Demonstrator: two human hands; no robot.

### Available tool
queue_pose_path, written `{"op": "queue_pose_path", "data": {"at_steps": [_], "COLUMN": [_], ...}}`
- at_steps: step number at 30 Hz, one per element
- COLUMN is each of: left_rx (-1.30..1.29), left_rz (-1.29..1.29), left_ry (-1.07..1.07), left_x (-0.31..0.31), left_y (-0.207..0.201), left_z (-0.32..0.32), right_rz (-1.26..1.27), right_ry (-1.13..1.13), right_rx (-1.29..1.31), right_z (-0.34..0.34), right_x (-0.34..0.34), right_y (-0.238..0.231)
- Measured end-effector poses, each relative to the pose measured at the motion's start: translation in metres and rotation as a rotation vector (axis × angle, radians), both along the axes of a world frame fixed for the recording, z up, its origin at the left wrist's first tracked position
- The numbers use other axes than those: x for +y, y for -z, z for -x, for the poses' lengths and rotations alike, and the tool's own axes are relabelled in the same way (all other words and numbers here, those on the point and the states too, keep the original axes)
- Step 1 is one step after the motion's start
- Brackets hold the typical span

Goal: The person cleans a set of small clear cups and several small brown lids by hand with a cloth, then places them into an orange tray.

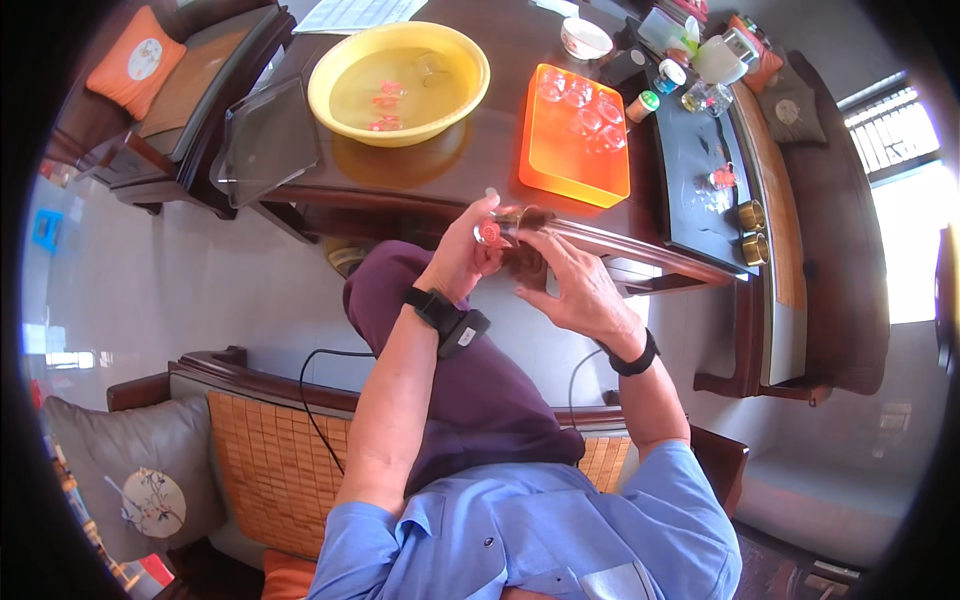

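My left hand (462, 255) grips a small clear glass cup (493, 232) with a pink pattern, held just in front of the dark wooden table's near edge. My right hand (575, 285) is pressed against the same cup from the right, fingers curled around a dark brownish thing at the cup's mouth; what that thing is I cannot tell. A yellow basin (400, 82) of water with a few submerged glass cups stands on the table beyond my hands. To its right an orange tray (573, 140) holds several clear glass cups.
A clear plastic lid (268, 140) overhangs the table's left corner. A dark tea tray (700, 165) with jars, two brass cups (750, 232) and a white bowl (585, 38) lies at the right. Wooden chairs with cushions flank the table (500, 60).
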State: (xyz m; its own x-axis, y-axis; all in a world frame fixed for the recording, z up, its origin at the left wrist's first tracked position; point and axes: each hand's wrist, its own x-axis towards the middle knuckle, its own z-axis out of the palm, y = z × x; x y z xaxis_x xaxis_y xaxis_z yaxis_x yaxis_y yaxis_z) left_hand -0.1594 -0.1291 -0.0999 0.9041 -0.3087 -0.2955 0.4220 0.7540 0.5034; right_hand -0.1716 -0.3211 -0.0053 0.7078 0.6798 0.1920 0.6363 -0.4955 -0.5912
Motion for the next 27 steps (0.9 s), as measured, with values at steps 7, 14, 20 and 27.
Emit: {"op": "queue_pose_path", "data": {"at_steps": [7, 14, 20, 27], "left_rx": [-0.155, -0.386, -0.357, -0.292], "left_rz": [-0.250, -0.371, -0.295, -0.172], "left_ry": [0.077, -0.048, 0.027, 0.041], "left_x": [-0.001, -0.009, -0.006, -0.002], "left_y": [-0.001, -0.009, -0.003, 0.003], "left_z": [0.003, 0.010, 0.004, 0.005], "right_rz": [-0.084, -0.574, -0.549, -0.005], "right_ry": [0.006, 0.199, 0.228, 0.151], "right_rx": [0.200, 0.962, 0.868, -0.109], "right_z": [-0.013, -0.006, 0.004, 0.010], "right_x": [-0.002, -0.006, -0.022, -0.007], "right_y": [0.024, 0.013, 0.022, 0.019]}}
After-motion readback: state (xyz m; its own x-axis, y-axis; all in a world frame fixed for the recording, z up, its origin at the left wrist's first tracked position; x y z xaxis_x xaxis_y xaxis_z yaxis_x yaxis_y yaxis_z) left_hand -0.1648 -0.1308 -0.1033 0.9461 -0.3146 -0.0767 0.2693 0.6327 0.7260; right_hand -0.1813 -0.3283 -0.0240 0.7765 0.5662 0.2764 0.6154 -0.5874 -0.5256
